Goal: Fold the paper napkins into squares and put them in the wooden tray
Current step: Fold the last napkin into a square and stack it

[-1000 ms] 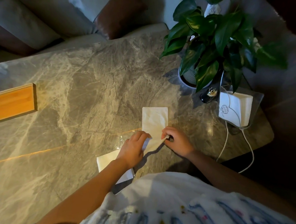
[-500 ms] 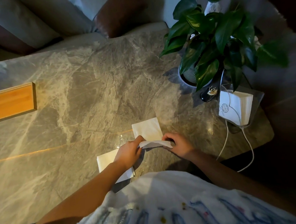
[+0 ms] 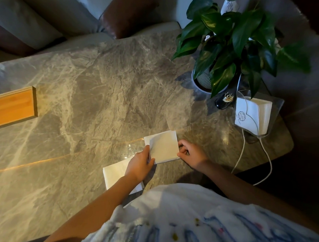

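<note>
Folded down flat since half a second ago, now a near square by the tabletop's (image 3: 97, 87) near edge: napkin (image 3: 163, 147). At the left edge, well apart: wooden tray (image 3: 10, 108). Partly under the left forearm: second napkin (image 3: 115, 174). Pinched at its left edge by left hand (image 3: 140, 164), at its right edge by curled right hand (image 3: 191, 153).

The marble desk (image 3: 97, 83) bears a folded napkin (image 3: 164, 148) between the left hand (image 3: 139, 166) and right hand (image 3: 191, 154), another napkin (image 3: 114, 174) under the left wrist, a wooden tray (image 3: 11, 108) far off to the left, and a potted plant (image 3: 225, 43) and napkin holder (image 3: 277, 103) beyond the right hand.
</note>
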